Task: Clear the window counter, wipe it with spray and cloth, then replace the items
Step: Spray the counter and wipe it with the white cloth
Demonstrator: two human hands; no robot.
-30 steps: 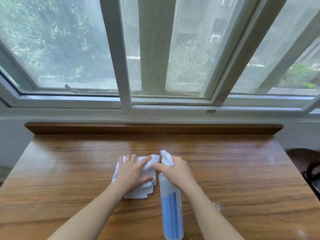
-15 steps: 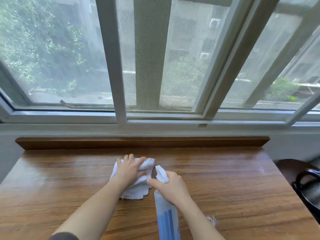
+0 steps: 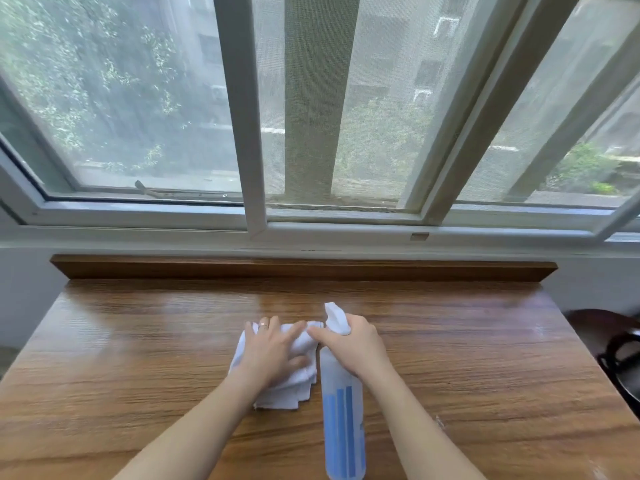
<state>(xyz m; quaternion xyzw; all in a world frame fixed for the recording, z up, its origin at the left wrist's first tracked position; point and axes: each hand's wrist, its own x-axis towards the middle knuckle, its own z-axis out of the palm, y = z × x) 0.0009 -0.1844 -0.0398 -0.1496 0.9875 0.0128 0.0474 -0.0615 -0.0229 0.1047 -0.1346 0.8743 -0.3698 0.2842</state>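
Meanwhile, little has shifted: the left hand (image 3: 273, 351) still presses the white cloth (image 3: 284, 389) flat on the worktop (image 3: 467, 358), fingers straight, while the right hand (image 3: 356, 344) keeps gripping the spray bottle (image 3: 343, 410); wiping continues.

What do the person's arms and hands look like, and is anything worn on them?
Both forearms are bare, with no sleeve in view. The left hand wears a thin, pale band ring on one finger. The right hand shows no ring, watch or glove. No markings are visible.
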